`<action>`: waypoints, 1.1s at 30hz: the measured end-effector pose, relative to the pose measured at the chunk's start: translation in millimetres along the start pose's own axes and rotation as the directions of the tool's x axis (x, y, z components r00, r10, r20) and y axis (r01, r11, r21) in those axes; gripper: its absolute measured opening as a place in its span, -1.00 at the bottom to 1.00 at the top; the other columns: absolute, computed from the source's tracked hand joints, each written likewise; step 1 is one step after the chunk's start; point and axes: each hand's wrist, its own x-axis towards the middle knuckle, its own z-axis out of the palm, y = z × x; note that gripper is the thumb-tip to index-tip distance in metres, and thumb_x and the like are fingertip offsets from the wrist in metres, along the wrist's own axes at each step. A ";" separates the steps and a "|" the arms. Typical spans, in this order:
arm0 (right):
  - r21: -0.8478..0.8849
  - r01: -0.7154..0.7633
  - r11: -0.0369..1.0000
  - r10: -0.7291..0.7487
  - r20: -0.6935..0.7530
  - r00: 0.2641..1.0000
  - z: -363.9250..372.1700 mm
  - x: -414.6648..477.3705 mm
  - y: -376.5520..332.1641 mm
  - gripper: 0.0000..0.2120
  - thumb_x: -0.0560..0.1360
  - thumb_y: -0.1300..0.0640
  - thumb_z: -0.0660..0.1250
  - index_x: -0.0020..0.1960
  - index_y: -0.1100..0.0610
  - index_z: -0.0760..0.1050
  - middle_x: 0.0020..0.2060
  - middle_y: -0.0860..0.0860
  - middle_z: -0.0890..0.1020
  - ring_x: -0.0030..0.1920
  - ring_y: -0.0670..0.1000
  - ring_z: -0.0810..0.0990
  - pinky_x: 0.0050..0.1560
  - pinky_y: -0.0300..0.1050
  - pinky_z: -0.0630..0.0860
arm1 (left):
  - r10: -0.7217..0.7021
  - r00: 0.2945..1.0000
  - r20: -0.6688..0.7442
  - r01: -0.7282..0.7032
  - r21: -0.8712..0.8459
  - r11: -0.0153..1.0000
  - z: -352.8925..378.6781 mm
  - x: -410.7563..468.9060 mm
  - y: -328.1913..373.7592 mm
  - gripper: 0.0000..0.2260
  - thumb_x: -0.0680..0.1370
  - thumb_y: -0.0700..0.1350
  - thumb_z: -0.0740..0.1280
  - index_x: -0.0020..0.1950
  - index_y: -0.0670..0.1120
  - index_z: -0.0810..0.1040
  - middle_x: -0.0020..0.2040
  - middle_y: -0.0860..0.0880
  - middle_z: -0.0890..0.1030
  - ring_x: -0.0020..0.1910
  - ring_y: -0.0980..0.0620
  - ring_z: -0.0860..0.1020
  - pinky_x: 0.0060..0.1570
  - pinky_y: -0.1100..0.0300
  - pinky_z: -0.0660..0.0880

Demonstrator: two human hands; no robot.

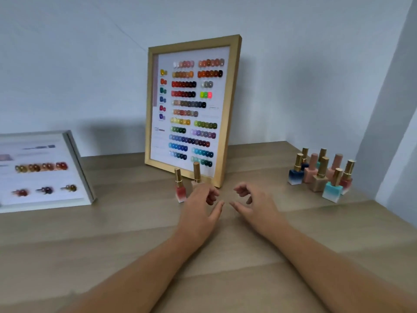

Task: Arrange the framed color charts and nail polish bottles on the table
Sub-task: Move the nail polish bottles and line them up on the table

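Observation:
A gold-framed color chart (pixel 228 114) stands upright against the wall at the middle of the table. In front of it stand a red bottle (pixel 179 188) with a gold cap and a pale pink bottle (pixel 196 173), partly hidden behind my left hand. A white-framed chart (pixel 79 163) leans at the left. Several gold-capped bottles (pixel 320 175) cluster at the right. My left hand (pixel 199 207) and my right hand (pixel 256 205) hover side by side over the table, fingers loosely curled, holding nothing. My left hand is just right of the red bottle.
The wooden table (pixel 126 233) meets the wall behind the charts, and a wall corner (pixel 370 136) closes in at the right beside the bottle cluster. Bare wood stretches across the front around my forearms.

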 end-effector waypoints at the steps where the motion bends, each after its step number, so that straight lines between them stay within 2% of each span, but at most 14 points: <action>1: 0.020 0.021 1.000 -0.021 0.010 1.000 12.0 5.9 -6.2 -0.69 0.39 0.09 0.43 0.11 0.03 0.47 -0.11 -0.17 0.48 -0.12 -0.20 0.46 -0.18 -0.48 0.35 | -0.024 0.999 -0.036 0.024 0.003 1.000 -10.2 -2.6 -8.4 -0.82 0.43 -0.15 0.41 -0.07 0.02 0.45 -0.19 0.12 0.47 -0.21 0.22 0.45 -0.18 0.51 0.33; 3: 0.053 0.035 0.998 -0.037 0.024 0.999 33.8 17.3 -16.1 -0.62 0.38 0.10 0.44 0.17 0.06 0.46 -0.02 -0.08 0.52 -0.05 -0.16 0.48 -0.11 -0.45 0.37 | -0.095 0.989 -0.115 0.096 0.005 0.995 -28.4 -5.4 -26.8 -0.80 0.42 -0.16 0.43 -0.08 0.01 0.44 -0.17 0.09 0.48 -0.21 0.21 0.44 -0.20 0.52 0.32; 6: 0.085 0.025 0.996 -0.028 0.039 0.999 57.9 32.9 -24.7 -0.54 0.37 0.08 0.44 0.24 0.06 0.43 0.10 -0.02 0.55 0.08 -0.11 0.50 0.11 -0.21 0.47 | -0.266 0.949 -0.172 0.269 -0.005 0.963 -45.2 -2.9 -51.2 -0.71 0.39 -0.09 0.47 -0.03 0.04 0.38 -0.10 0.08 0.47 -0.17 0.21 0.43 -0.21 0.48 0.32; 8: 0.107 0.017 0.994 -0.022 0.041 0.999 68.7 41.5 -27.8 -0.51 0.37 0.08 0.44 0.26 0.06 0.42 0.15 -0.01 0.56 0.13 -0.07 0.51 0.20 -0.12 0.46 | -0.369 0.919 -0.141 0.370 -0.022 0.929 -48.7 1.6 -63.8 -0.62 0.36 -0.02 0.49 0.05 0.05 0.37 -0.03 0.08 0.45 -0.12 0.17 0.44 -0.13 0.40 0.35; 10: 0.113 0.009 0.994 -0.013 0.040 0.999 75.5 48.6 -28.3 -0.50 0.37 0.09 0.44 0.27 0.05 0.40 0.19 0.01 0.55 0.17 -0.05 0.51 0.25 -0.11 0.43 | -0.415 0.907 -0.070 0.414 -0.023 0.910 -47.8 6.7 -71.5 -0.53 0.35 0.02 0.50 0.17 0.00 0.39 0.05 0.08 0.45 -0.04 0.14 0.46 -0.03 0.28 0.41; 14: 0.080 -0.008 0.997 0.004 0.054 0.999 86.0 59.3 -27.2 -0.47 0.40 0.11 0.41 0.33 0.08 0.35 0.24 0.04 0.52 0.16 -0.10 0.46 0.21 -0.23 0.36 | -0.420 0.907 0.013 0.420 -0.016 0.907 -44.0 17.9 -82.2 -0.49 0.35 0.04 0.48 0.23 0.01 0.40 0.10 0.08 0.45 0.00 0.15 0.45 0.00 0.27 0.39; 18: 0.083 -0.033 0.996 0.028 0.068 0.997 88.7 63.9 -26.7 -0.49 0.44 0.14 0.38 0.35 0.08 0.34 0.24 0.04 0.51 0.10 -0.15 0.40 0.17 -0.25 0.33 | -0.420 0.906 0.044 0.421 -0.001 0.907 -40.7 26.9 -88.8 -0.63 0.39 0.00 0.46 0.14 0.00 0.48 0.05 0.04 0.55 -0.03 0.12 0.50 -0.01 0.23 0.46; 20: 0.087 -0.042 0.995 0.036 0.079 0.996 88.4 64.5 -26.9 -0.53 0.45 0.16 0.36 0.33 0.08 0.36 0.22 0.05 0.52 0.10 -0.13 0.42 0.16 -0.25 0.35 | -0.431 0.900 0.063 0.433 -0.027 0.901 -39.7 27.6 -90.7 -0.68 0.39 -0.02 0.46 0.10 0.01 0.49 0.03 0.04 0.57 -0.07 0.15 0.52 -0.06 0.28 0.46; 23: 0.076 -0.056 0.996 0.049 0.088 0.995 86.8 63.5 -28.6 -0.60 0.45 0.17 0.36 0.27 0.10 0.42 0.14 0.04 0.55 0.03 -0.10 0.46 0.11 -0.24 0.37 | -0.440 0.895 0.070 0.444 -0.079 0.892 -41.9 25.4 -90.5 -0.73 0.39 -0.04 0.47 0.02 0.05 0.49 -0.03 0.07 0.60 -0.13 0.23 0.51 -0.20 0.43 0.35; 27: 0.103 -0.054 0.993 0.045 0.090 0.995 79.5 54.4 -29.7 -0.64 0.44 0.21 0.36 0.22 0.13 0.45 0.12 0.05 0.57 0.05 -0.06 0.49 0.14 -0.21 0.39 | -0.398 0.917 0.040 0.400 -0.077 0.913 -45.2 19.9 -82.9 -0.72 0.36 -0.04 0.49 -0.01 0.03 0.49 -0.08 0.11 0.59 -0.09 0.22 0.52 -0.12 0.45 0.34; 29: 0.111 -0.053 0.992 0.042 0.098 0.994 71.0 46.6 -27.5 -0.63 0.45 0.21 0.35 0.24 0.14 0.44 0.14 0.04 0.56 0.11 -0.04 0.50 0.20 -0.17 0.40 | -0.365 0.930 0.044 0.368 -0.064 0.928 -45.8 16.6 -76.0 -0.72 0.34 -0.02 0.50 -0.08 0.05 0.45 -0.12 0.16 0.57 -0.13 0.28 0.50 -0.21 0.53 0.33; 33: 0.114 -0.095 0.989 0.085 0.085 0.993 39.8 27.1 -14.1 -0.62 0.46 0.21 0.34 0.26 0.12 0.43 0.15 0.03 0.56 0.17 0.00 0.50 0.26 -0.07 0.42 | -0.343 0.936 0.078 0.350 -0.090 0.933 -36.2 12.8 -55.0 -0.71 0.33 0.04 0.49 -0.13 0.12 0.39 -0.14 0.21 0.54 -0.13 0.32 0.48 -0.27 0.48 0.31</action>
